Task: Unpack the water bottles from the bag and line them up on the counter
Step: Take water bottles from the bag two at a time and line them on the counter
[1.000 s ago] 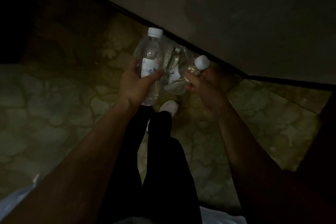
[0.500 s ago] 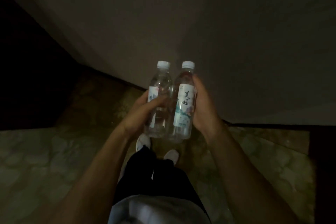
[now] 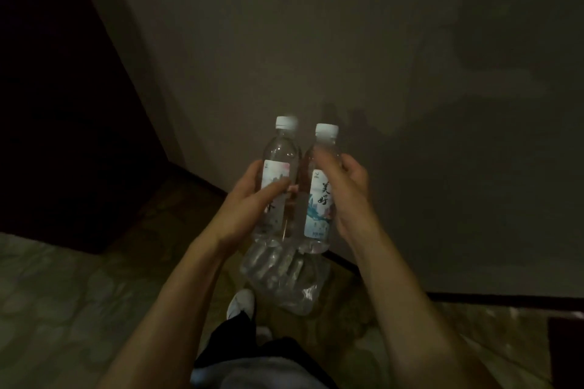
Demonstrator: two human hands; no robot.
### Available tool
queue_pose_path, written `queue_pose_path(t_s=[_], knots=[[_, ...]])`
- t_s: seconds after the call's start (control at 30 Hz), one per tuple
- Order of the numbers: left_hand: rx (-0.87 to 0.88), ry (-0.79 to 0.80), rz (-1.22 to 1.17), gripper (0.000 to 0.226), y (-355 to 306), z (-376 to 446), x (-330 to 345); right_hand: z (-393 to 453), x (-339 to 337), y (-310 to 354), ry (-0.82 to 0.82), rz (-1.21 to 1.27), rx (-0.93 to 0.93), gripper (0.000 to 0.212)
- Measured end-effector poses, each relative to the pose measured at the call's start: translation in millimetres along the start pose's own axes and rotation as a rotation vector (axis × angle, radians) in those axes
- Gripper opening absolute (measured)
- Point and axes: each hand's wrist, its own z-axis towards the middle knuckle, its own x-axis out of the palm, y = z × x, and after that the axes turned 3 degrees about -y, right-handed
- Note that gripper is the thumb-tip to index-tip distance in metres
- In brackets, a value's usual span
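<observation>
Each hand held one water bottle upright, the two bottles side by side and nearly touching, raised in front of a plain wall. The left hand had its grip curled round the left bottle, thumb lying across the label. The right hand had its grip wrapped round the right bottle, fingers closed just below the shoulder. Both white caps were on.

Below the bottles, a clear plastic bag with more bottles inside lay on the patterned floor, close to the dark skirting at the wall's foot. No desk was visible in this view.

The step in hand appeared to be carrying this pair to the desk. To do it well:

- Keep both bottles vertical and grip them at mid-body; thin walls will likely flex under a hard squeeze.
- Set each base down flat, one bottle at a time.
- Place the second just beside the first, parallel to the desk edge, labels forward.
- Return for the bottles in the bag.
</observation>
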Motion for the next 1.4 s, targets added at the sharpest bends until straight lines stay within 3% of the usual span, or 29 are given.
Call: queue_pose_path(t_s=[0.17,0.53,0.63,0.77,0.93,1.17,1.3,1.4], knots=[[0.12,-0.078,0.011,0.065,-21.3,-42.9,-6.0,-31.2,8.1,22.0,0.077,0.007,-0.082,0.029],[0.29,-0.307,0.013,0.057,-13.7,-149.1,-11.0,-125.4,24.3,41.0,0.315,-0.01,-0.156,0.035],[0.321,-0.335,0.018,0.061,-24.3,-174.1,-25.7,-148.6,39.0,48.8,0.365,0.011,-0.179,0.032],[0.373,-0.342,0.05,0.049,-46.5,-197.4,-43.8,-171.8,62.5,61.2,0.376,-0.021,-0.282,0.031],[0.453,-0.331,0.048,0.04,-71.8,-226.6,-80.5,-202.2,104.7,77.2,0.397,0.011,-0.374,0.034],[0.544,-0.335,0.096,0.045,-112.0,-279.3,-170.4,-244.2,204.3,84.8,0.424,0.073,-0.455,0.041],[0.617,-0.405,0.16,0.048,-140.5,-301.0,-227.7,-269.5,266.9,82.5,0.391,0.159,-0.517,0.051],[0.65,-0.48,0.224,0.045,-150.2,-312.6,-262.3,-280.6,302.8,79.4,0.404,0.171,-0.538,0.045]])
